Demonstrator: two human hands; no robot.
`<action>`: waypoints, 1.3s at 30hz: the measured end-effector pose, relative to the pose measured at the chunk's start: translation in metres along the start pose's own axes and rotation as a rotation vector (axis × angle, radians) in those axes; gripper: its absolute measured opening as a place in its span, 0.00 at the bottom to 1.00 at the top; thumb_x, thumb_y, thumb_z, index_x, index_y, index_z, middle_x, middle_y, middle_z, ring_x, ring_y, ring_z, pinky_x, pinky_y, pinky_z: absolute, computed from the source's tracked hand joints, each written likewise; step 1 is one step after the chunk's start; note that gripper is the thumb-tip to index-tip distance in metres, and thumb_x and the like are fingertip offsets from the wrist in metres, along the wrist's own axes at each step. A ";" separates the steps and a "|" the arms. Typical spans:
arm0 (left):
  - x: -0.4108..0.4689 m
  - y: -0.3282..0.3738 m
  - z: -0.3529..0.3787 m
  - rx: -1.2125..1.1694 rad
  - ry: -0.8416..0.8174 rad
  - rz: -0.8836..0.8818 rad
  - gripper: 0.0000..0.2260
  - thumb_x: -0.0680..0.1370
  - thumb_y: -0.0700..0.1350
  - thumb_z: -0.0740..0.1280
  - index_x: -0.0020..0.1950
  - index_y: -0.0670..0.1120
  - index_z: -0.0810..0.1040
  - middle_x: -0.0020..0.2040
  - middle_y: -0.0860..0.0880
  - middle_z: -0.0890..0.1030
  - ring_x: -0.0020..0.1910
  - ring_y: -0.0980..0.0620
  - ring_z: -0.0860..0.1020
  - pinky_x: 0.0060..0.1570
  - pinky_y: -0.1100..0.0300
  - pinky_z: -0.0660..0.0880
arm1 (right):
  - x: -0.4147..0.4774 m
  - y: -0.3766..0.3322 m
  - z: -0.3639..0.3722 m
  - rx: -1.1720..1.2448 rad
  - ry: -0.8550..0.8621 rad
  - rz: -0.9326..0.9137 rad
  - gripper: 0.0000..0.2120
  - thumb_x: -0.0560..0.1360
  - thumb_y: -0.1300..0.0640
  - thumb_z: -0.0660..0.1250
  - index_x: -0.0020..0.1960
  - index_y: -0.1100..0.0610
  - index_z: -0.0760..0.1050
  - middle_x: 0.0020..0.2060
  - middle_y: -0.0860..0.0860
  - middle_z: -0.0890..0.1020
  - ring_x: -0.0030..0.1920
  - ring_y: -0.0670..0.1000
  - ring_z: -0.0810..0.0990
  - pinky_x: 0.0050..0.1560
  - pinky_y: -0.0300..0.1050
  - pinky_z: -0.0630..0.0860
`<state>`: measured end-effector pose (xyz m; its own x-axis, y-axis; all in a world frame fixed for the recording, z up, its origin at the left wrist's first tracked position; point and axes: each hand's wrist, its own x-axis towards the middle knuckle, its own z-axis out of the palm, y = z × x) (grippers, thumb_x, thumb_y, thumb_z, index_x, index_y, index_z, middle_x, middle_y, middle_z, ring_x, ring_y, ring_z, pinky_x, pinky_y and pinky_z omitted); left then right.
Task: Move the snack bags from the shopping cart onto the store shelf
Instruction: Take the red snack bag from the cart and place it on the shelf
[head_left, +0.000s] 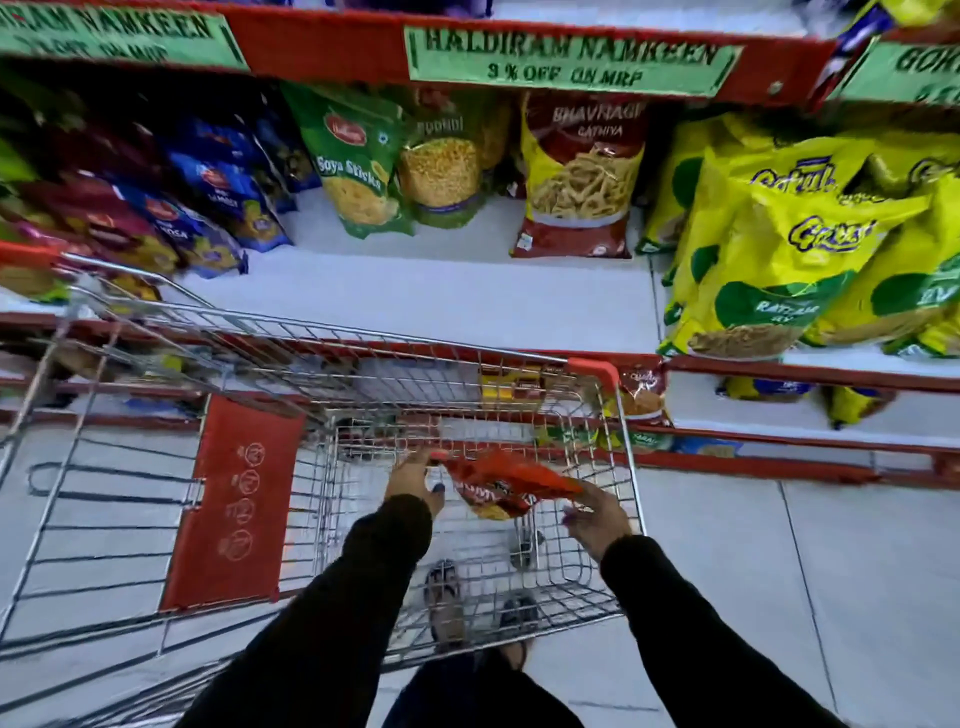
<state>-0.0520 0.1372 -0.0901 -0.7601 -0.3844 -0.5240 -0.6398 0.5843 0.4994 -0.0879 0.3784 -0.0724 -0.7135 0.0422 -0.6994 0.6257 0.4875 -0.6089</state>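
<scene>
A red and orange snack bag (506, 483) lies flat inside the wire shopping cart (332, 338), low in the basket. My left hand (413, 478) grips its left end and my right hand (597, 512) holds its right end. Both arms wear black sleeves and reach down into the cart. The white store shelf (441, 291) stands just beyond the cart, with a bare patch in its middle front.
The shelf holds blue and maroon bags (208, 208) at the left, a green Soya Sticks bag (358, 161), a red Gathiya bag (579, 176) and yellow bags (789, 244) at the right. Lower shelves with more bags run behind the cart. The cart's red child-seat flap (228, 504) is at the left.
</scene>
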 end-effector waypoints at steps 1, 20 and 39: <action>0.004 0.002 0.002 -0.014 0.014 -0.006 0.18 0.74 0.39 0.68 0.64 0.44 0.75 0.64 0.41 0.78 0.63 0.42 0.75 0.64 0.53 0.73 | 0.005 0.005 0.007 0.064 -0.007 -0.004 0.11 0.76 0.68 0.64 0.57 0.61 0.78 0.47 0.57 0.81 0.38 0.55 0.76 0.33 0.40 0.76; -0.045 0.048 -0.053 -0.283 0.175 0.183 0.13 0.77 0.44 0.66 0.59 0.39 0.77 0.64 0.41 0.74 0.63 0.42 0.74 0.68 0.52 0.71 | -0.052 -0.044 -0.004 0.268 0.430 -0.286 0.03 0.76 0.57 0.69 0.48 0.56 0.79 0.42 0.50 0.81 0.44 0.50 0.79 0.51 0.41 0.74; -0.085 0.238 -0.221 -1.118 0.411 0.690 0.05 0.76 0.39 0.68 0.46 0.49 0.77 0.43 0.54 0.79 0.38 0.71 0.78 0.42 0.75 0.75 | -0.146 -0.254 -0.090 0.716 0.598 -0.913 0.06 0.77 0.59 0.67 0.53 0.59 0.78 0.52 0.61 0.83 0.54 0.55 0.80 0.62 0.59 0.77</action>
<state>-0.1645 0.1512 0.2258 -0.8118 -0.5497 0.1970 0.2760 -0.0639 0.9590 -0.1710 0.3272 0.2187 -0.8806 0.4139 0.2308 -0.2606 -0.0161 -0.9653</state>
